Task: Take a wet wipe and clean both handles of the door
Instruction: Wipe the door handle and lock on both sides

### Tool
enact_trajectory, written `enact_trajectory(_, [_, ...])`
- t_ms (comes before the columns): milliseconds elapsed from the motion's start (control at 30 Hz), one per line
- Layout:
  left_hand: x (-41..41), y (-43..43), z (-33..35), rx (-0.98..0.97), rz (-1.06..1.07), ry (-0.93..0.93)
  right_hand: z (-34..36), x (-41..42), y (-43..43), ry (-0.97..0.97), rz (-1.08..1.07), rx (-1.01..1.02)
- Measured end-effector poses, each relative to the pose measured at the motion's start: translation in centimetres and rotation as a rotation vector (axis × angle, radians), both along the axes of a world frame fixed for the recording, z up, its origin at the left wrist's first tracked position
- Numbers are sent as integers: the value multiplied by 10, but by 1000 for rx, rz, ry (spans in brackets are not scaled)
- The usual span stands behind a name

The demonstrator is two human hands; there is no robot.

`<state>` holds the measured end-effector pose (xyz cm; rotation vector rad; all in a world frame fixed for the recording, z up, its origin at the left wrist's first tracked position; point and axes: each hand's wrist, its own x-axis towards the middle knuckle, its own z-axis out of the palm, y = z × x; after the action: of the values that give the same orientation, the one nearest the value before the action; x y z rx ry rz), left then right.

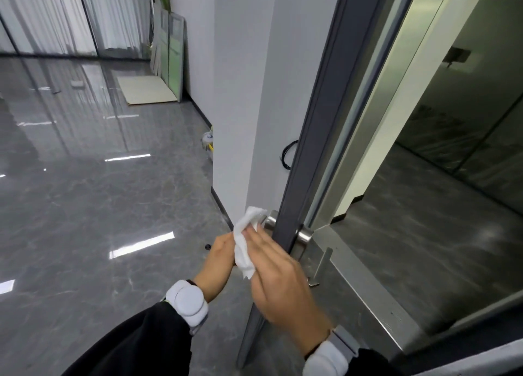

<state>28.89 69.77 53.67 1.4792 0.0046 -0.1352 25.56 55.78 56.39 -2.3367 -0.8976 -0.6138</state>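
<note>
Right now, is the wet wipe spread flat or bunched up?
Bunched up. The wet wipe is crumpled between the left hand and right hand, its top against the near door handle.

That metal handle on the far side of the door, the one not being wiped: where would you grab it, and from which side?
Grip the far handle along its flat lever, which hangs down and away from the round base. Come from the right of the door edge, since both hands and the wipe are busy on its left. A wipe-covered palm wrapped around the lever would probably suit best.
</note>
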Motion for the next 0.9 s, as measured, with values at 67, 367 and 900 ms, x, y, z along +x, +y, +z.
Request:
enact_trajectory(67, [1, 8, 2, -294, -82, 156, 7, 14, 18, 250, 12, 98])
enact_trajectory(367, [28, 30, -16, -612, 48, 353, 5, 49, 39, 737, -67, 506])
enact_trajectory(900, [139, 28, -56, -217, 480, 342, -53, 75, 27, 1108, -245, 380])
